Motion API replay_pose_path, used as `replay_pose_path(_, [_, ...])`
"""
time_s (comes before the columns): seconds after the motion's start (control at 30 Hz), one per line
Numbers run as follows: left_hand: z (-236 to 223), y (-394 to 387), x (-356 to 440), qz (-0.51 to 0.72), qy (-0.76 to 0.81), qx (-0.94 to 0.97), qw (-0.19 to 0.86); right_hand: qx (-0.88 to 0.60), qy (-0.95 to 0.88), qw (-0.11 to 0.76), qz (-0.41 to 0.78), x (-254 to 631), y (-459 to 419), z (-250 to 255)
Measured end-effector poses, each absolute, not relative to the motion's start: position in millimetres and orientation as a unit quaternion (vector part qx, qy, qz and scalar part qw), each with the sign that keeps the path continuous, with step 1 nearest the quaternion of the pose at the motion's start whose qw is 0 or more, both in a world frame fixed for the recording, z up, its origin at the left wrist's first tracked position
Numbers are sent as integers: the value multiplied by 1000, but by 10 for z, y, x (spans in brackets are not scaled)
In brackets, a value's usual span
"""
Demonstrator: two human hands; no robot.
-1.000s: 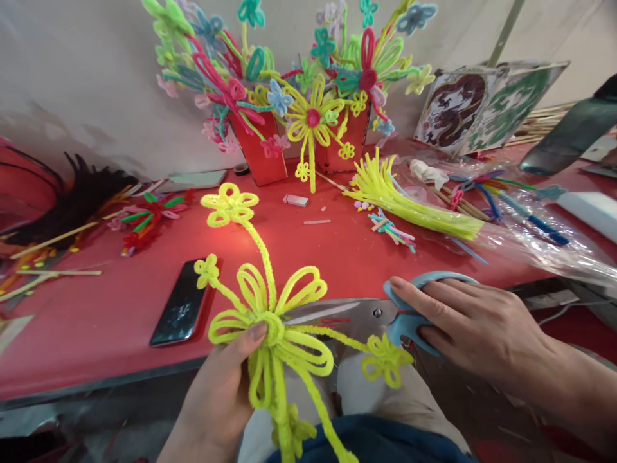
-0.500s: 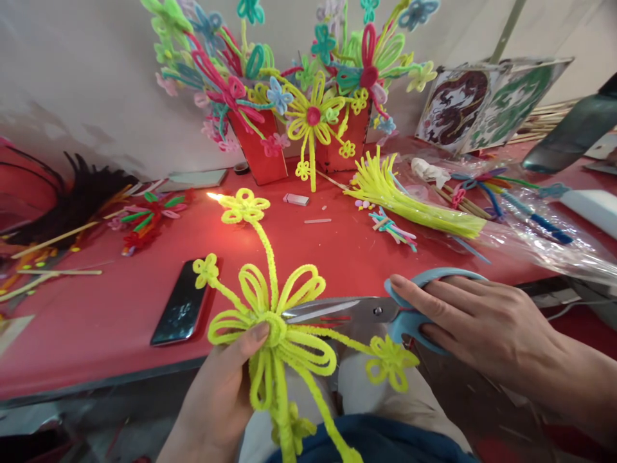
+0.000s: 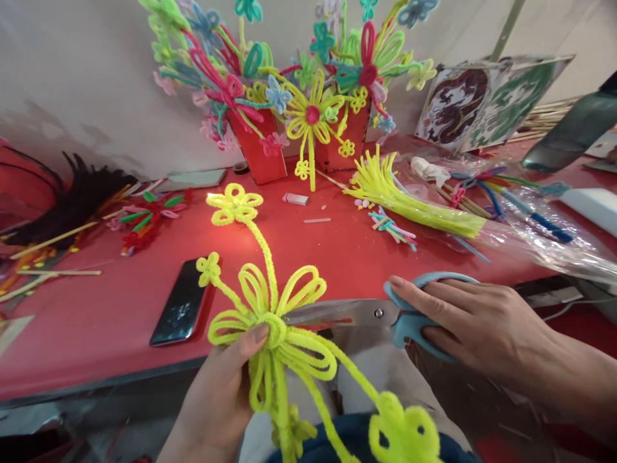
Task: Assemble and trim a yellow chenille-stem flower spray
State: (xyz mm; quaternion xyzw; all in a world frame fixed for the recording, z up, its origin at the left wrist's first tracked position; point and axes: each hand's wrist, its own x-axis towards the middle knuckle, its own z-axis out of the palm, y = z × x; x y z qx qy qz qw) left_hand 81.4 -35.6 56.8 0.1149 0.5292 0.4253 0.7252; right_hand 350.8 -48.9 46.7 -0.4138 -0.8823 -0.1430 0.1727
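My left hand (image 3: 219,386) pinches a yellow pipe-cleaner flower (image 3: 276,329) at its centre, thumb on top. Looped petals spread round the middle, and several stems ending in small blossoms reach out from it. In my right hand (image 3: 475,318) is a pair of scissors (image 3: 380,314) with light blue handles, my fingers through the loops. The blades point left, their tips at the flower's centre beside my left thumb; whether they touch it I cannot tell. One blossom (image 3: 405,427) hangs low at the right, close to the camera.
Behind stand red pots (image 3: 258,145) full of colourful pipe-cleaner flowers. A phone (image 3: 180,302) lies on the red table (image 3: 120,308) at left. Yellow pipe cleaners (image 3: 409,199) in plastic lie at right, near a bottle (image 3: 573,132). A bright glow, partly hidden, shows behind the upper blossom.
The right-hand blossom has swung down and towards the camera, away from the scissors. The upper blossom has shifted slightly left, covering most of the bright flame-like spot. The scissor blades look closer together.
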Motion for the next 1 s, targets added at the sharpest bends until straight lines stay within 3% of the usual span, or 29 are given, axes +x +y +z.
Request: replay_pose_path(1.0, [557,-371,823,429,549,125,706,-400,-894,159,-125,3592,-525,391])
